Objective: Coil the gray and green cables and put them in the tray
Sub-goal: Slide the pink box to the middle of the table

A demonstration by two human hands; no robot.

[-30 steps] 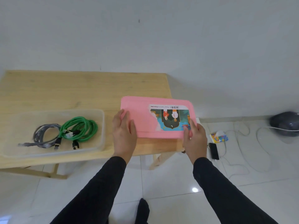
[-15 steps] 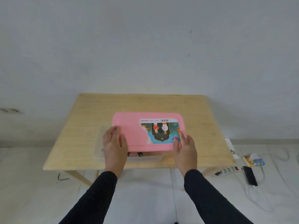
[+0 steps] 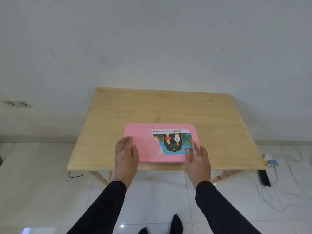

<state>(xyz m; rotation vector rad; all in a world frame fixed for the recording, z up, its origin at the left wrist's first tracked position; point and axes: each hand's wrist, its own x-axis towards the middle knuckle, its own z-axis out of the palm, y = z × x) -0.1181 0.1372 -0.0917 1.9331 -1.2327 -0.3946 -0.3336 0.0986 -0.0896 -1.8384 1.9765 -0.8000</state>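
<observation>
A pink lid (image 3: 143,142) with a colourful printed label lies flat near the front edge of the wooden table (image 3: 152,107). It covers the tray completely, so the tray and the gray and green cables are hidden beneath it. My left hand (image 3: 125,152) grips the lid's left edge, fingers lying on top. My right hand (image 3: 197,157) holds the lid's near right corner, over part of the label.
The table stands against a white wall. On the tiled floor to the right lie a black power strip (image 3: 264,178), a small colourful pack (image 3: 271,162) and loose white cords (image 3: 276,196). A black wire (image 3: 74,174) curls under the table's left corner.
Both hands carried the pink lid from the table's right end leftward over the clear tray with the coiled cables. It now covers the tray fully. The view has pulled back.
</observation>
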